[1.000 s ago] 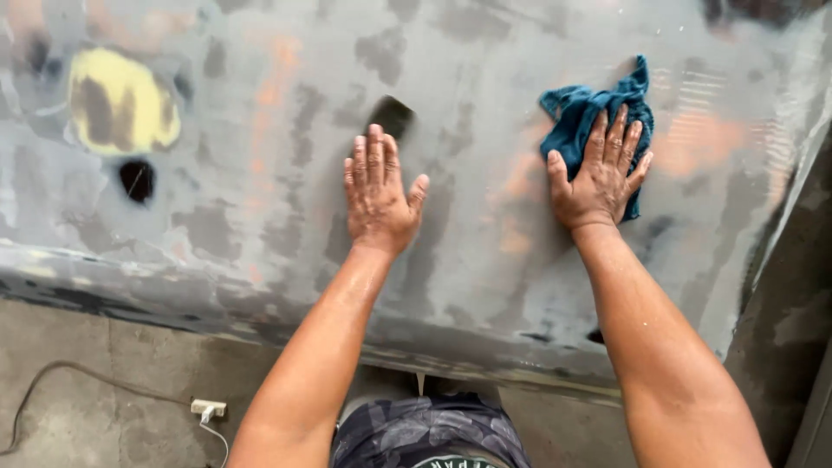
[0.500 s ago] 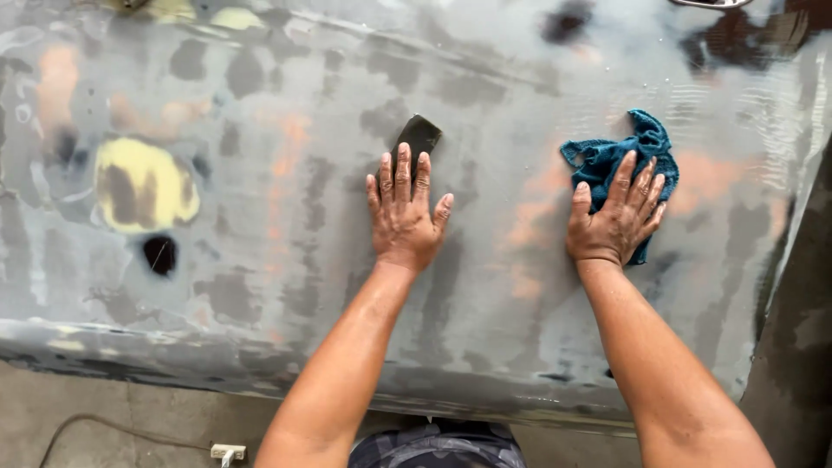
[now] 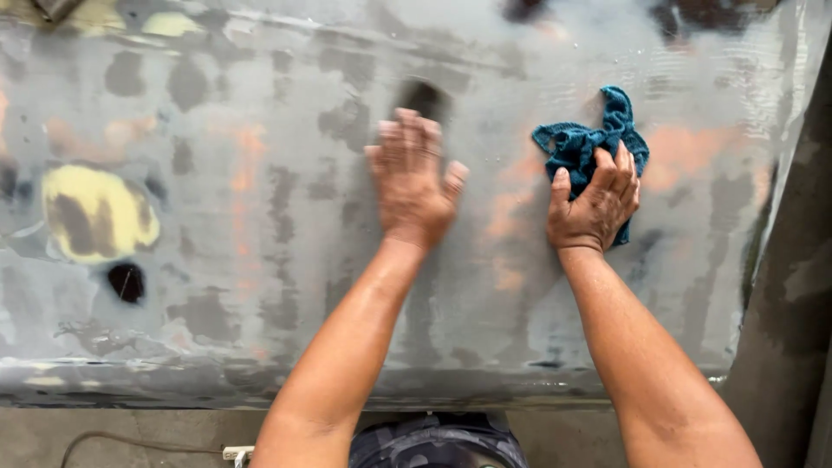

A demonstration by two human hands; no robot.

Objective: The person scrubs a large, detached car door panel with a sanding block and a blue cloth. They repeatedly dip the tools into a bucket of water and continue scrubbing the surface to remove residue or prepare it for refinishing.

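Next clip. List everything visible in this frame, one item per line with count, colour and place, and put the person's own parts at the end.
metal panel: one, grey, sanded and wet-looking, with orange and dark patches, fills most of the view
filler patch: one, yellow with a dark middle, left part of the panel
dark hole: one, black, just below the yellow patch
dark block: one, black, blurred, at the left hand's fingertips
cloth: one, teal, crumpled, on the panel under the right hand
cable: one, dark, on the concrete floor at bottom left
left hand: flat on the panel, fingers spread
right hand: pressing on the cloth
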